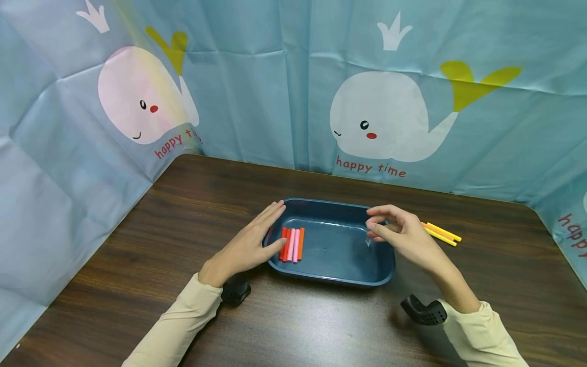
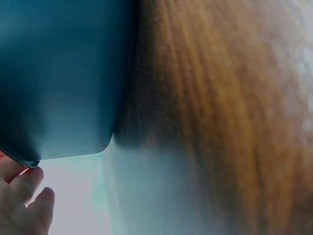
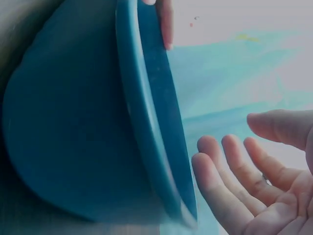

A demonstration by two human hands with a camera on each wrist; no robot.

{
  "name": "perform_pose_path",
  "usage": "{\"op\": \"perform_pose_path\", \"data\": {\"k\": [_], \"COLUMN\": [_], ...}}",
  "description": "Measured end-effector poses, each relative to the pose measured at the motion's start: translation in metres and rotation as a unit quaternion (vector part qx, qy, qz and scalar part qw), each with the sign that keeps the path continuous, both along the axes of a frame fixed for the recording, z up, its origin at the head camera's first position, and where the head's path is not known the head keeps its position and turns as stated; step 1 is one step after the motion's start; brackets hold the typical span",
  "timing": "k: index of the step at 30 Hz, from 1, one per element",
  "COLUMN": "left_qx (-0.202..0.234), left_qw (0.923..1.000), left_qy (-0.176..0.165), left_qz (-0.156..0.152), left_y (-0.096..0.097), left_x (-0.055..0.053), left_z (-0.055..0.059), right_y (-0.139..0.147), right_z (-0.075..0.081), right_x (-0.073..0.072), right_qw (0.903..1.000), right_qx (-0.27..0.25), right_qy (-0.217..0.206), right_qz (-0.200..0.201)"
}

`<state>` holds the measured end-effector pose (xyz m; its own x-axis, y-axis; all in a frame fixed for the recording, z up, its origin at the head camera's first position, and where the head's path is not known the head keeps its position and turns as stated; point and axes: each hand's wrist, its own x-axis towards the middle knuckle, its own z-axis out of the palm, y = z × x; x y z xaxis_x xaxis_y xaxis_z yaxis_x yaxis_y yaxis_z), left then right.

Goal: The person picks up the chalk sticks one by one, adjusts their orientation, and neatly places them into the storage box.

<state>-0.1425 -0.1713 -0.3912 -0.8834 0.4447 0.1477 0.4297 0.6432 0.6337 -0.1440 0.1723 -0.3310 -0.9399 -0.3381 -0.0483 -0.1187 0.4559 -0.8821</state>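
A dark blue plastic tray (image 1: pixel 337 255) lies in the middle of the table. Inside, along its left end, several short red, pink and orange sticks (image 1: pixel 292 245) stand side by side in a row. My left hand (image 1: pixel 247 245) rests at the tray's left rim, fingers straight and thumb reaching over the edge beside the sticks. Over the tray's right end hovers my right hand (image 1: pixel 408 238), its fingers loosely bent. In the right wrist view, the right hand (image 3: pixel 264 191) holds nothing and is apart from the rim. The left wrist view mostly shows the tray's outer wall (image 2: pixel 63 98).
Yellow and orange sticks (image 1: pixel 444 231) lie on the table right of the tray, partly behind the right hand. The dark wooden table (image 1: pixel 211 199) meets a light blue whale-print curtain (image 1: pixel 247 102) at the back and left. A black wrist device (image 1: pixel 424 311) sits at each cuff.
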Motion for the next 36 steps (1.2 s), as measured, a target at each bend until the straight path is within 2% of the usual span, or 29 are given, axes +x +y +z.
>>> {"op": "perform_pose_path", "data": {"k": [5,11,16,22,28,36], "left_qx": [0.000,-0.001,-0.004,-0.006,-0.008,-0.008], "left_qw": [1.0000,1.0000,1.0000,1.0000,1.0000,1.0000], "left_qy": [0.008,0.007,0.003,0.004,-0.003,-0.003], "left_qz": [-0.002,-0.005,-0.001,0.001,0.004,0.004], "left_y": [0.000,0.000,0.000,0.001,0.000,0.000], "left_x": [-0.001,-0.001,-0.001,-0.002,-0.003,-0.001], "left_z": [0.000,0.001,0.002,0.001,0.000,-0.002], "right_y": [0.015,0.035,0.053,0.075,0.094,0.109], "right_z": [0.000,-0.004,-0.009,-0.017,-0.024,-0.038], "right_x": [-0.002,-0.004,-0.007,-0.013,-0.020,-0.029], "right_qw": [0.9994,0.9939,0.9855,0.9703,0.9560,0.9401], "right_qx": [0.012,0.055,0.102,0.164,0.226,0.294], "right_qy": [0.025,0.082,0.119,0.163,0.174,0.154], "right_qz": [-0.020,-0.049,-0.065,-0.069,-0.068,-0.078]}}
